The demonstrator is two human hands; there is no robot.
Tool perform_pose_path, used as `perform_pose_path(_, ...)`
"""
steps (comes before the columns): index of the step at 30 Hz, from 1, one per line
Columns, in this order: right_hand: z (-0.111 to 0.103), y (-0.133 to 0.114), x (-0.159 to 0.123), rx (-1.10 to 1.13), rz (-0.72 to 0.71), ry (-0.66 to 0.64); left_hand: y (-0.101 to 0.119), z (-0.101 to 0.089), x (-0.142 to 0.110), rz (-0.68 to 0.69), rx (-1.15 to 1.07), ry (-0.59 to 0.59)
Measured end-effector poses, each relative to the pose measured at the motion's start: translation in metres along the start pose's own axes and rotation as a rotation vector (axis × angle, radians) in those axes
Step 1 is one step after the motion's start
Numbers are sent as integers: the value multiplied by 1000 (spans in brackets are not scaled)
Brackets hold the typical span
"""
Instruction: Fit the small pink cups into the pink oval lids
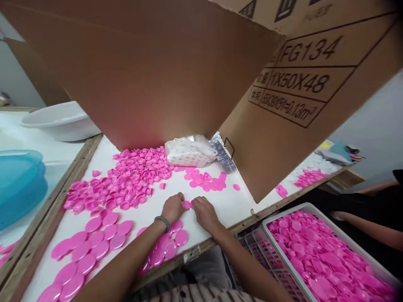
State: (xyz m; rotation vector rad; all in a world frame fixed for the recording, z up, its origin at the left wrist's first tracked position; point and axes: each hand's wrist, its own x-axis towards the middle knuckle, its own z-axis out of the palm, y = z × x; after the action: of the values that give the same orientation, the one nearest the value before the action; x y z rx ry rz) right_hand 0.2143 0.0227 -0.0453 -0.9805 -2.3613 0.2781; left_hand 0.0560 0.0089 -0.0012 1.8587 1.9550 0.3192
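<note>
My left hand (173,208), with a beaded bracelet on its wrist, and my right hand (205,213) meet over the white tabletop. Between their fingertips is a small pink plastic piece (187,204), pinched from both sides; its exact kind is too small to make out. A heap of small pink cup-shaped pieces (132,180) lies beyond and left of my hands. Flat pink discs (206,180) are scattered just past my fingers. Glossy pink oval pieces (94,239) are spread at the left, and more glossy round ones (170,247) lie under my left forearm.
Large cardboard flaps (176,84) stand behind the heap. A plastic-wrapped white packet (190,151) lies at their foot. At right, a white bin (310,205) holds many pink pieces, near another person's arm (371,226). Blue (22,184) and white basins (63,121) stand left.
</note>
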Motion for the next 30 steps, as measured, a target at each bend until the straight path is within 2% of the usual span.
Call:
perform_pose_path(4, 0, 1, -1, 25, 29, 17, 0, 2, 2, 53, -23, 74)
perform_pose_path(9, -4, 1, -1, 88, 74, 40, -1, 2, 7, 71, -26, 45)
perform_pose_path(14, -2, 1, 0, 91, 75, 68, -8, 2, 2, 104, -169, 54)
perform_pose_path(18, 0, 2, 1, 126, 90, 92, -15, -3, -5, 74, -243, 51)
perform_pose_path(25, 1, 3, 0, 140, 127, 150, -44, -7, -10, 35, -235, 152)
perform_pose_path(28, -1, 3, 0, 185, 119, 175, -44, -9, -13, 34, -264, 150)
perform_pose_path(30, -3, 4, 0, 221, 120, 206, -39, -14, -16, 69, -252, 197)
